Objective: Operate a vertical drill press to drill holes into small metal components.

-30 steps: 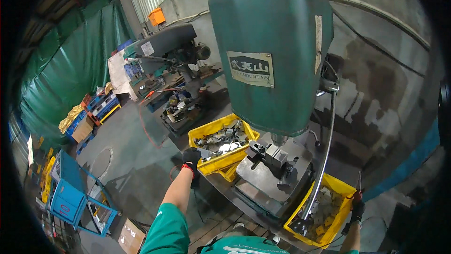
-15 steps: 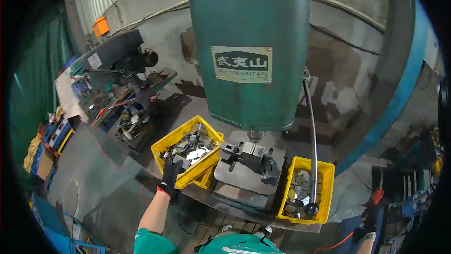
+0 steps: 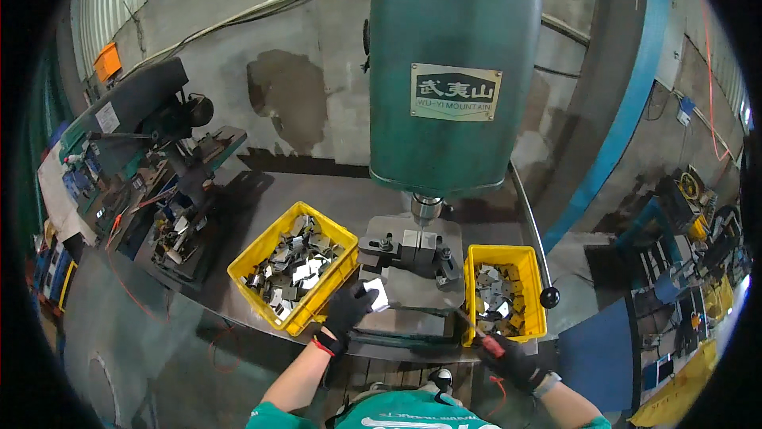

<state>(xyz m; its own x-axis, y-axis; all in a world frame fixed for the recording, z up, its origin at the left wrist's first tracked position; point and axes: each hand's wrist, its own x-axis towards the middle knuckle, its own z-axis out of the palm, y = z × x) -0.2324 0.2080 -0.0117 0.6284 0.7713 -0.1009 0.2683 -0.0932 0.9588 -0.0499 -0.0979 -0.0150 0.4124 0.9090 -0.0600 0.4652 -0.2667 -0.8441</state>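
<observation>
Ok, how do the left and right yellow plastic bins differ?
The left yellow plastic bin looks larger; the right yellow plastic bin looks smaller. The left bin lies slanted across the view; the right bin stands nearly straight. Both hold loose metal pieces.

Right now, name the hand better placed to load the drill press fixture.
Likely the left hand: it holds a metal piece near the fixture; the right hand grips a red-handled tool.

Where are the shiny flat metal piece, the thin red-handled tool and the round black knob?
Shiny flat metal piece (image 3: 378,296): head view, middle of its bright face.
Thin red-handled tool (image 3: 492,346): head view, its red handle.
Round black knob (image 3: 549,297): head view, its middle.
</observation>
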